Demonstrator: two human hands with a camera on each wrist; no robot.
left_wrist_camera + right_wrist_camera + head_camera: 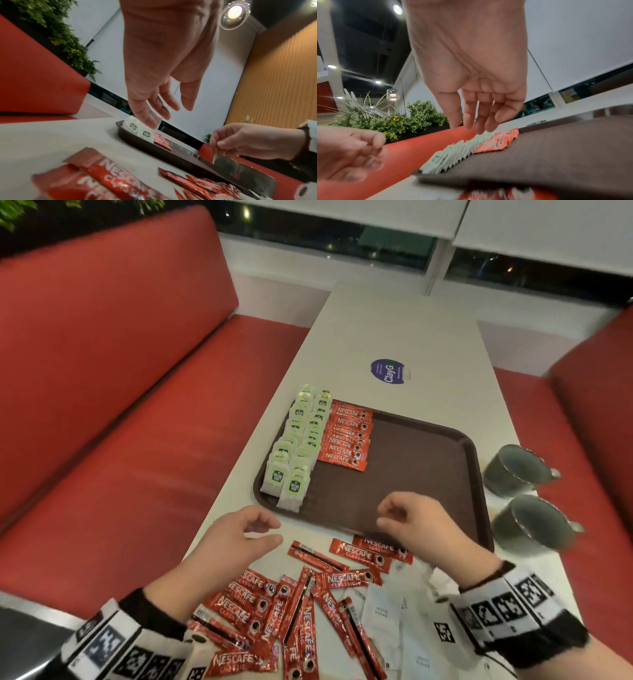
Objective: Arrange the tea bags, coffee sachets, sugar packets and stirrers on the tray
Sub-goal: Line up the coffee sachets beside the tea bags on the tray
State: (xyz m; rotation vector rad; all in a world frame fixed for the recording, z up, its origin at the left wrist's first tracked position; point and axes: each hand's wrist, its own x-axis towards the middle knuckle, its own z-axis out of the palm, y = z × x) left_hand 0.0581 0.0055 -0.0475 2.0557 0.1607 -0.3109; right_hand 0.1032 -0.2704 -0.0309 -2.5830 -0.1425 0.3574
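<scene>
Tray right: two mugs; front: loose coffee sachets.

Head camera looks forward and down from above my hands onto the long white table. It takes in the whole dark brown plastic tray.

Left wrist camera sits low, near the tabletop, looking up along my left hand toward the tray's near rim.

Right wrist camera is also low, looking along my right hand across the tray surface.

All 3 views share the tray and the rows of green-and-white tea bags.
</scene>
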